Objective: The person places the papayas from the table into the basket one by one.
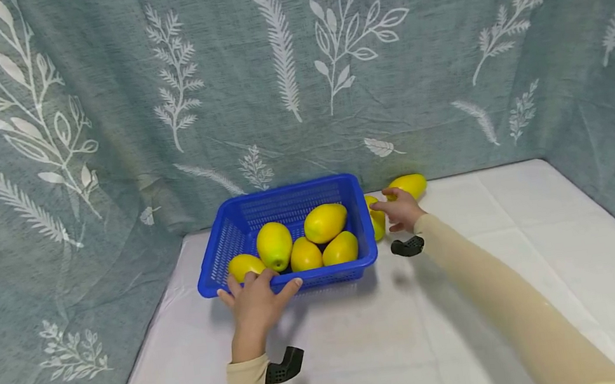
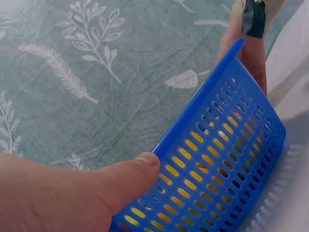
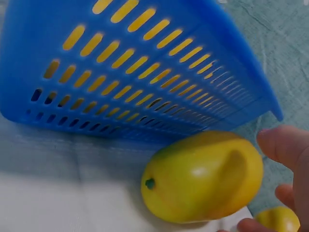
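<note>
A blue slotted basket point(image 1: 345, 267) holds several yellow mangoes point(image 1: 325, 222) near the back of the white table. My left hand point(image 1: 259, 291) grips the basket's front rim, fingers over the edge; its thumb point(image 2: 123, 179) presses the outer wall of the basket point(image 2: 217, 159). My right hand point(image 1: 398, 209) reaches to a mango point(image 1: 378, 223) lying on the table against the basket's right side. In the right wrist view that mango point(image 3: 203, 176) lies beside the basket point(image 3: 120, 63), with the fingers point(image 3: 285, 145) spread round it and slightly apart from it. Another mango point(image 1: 411, 184) lies just behind the hand.
A teal leaf-patterned curtain point(image 1: 293, 78) hangs close behind the basket and along both sides. The white tablecloth point(image 1: 521, 242) spreads to the right and towards me. Small black camera mounts sit at both wrists.
</note>
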A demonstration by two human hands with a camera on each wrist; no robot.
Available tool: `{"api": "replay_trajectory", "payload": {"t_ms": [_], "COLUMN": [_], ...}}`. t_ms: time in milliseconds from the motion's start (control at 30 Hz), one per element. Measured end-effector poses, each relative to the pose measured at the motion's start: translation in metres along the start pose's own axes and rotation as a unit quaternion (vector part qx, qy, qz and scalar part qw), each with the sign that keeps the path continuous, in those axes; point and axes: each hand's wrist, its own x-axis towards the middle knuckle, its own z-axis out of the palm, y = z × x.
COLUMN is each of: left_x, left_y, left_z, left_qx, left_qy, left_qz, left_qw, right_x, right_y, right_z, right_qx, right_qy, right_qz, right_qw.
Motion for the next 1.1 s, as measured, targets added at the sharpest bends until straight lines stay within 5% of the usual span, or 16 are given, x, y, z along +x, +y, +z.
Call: {"api": "replay_trajectory", "payload": {"t_ms": [600, 1100], "left_x": [-0.002, 0.001], "left_y": [0.001, -0.002], "left_z": [-0.001, -0.001], "left_qx": [-0.015, -0.013], "left_qy": [0.01, 0.003], "left_qz": [0.001, 0.0], "left_qw": [0.9998, 0.9999], "right_x": [0.01, -0.006], "right_y": [0.005, -0.002], "right_z": [0.018, -0.007], "right_qx": [0.002, -0.033], "right_qy": [-0.008, -0.015], "right_qz": [-0.024, -0.033], "right_qw": [1.0, 0.999]}}
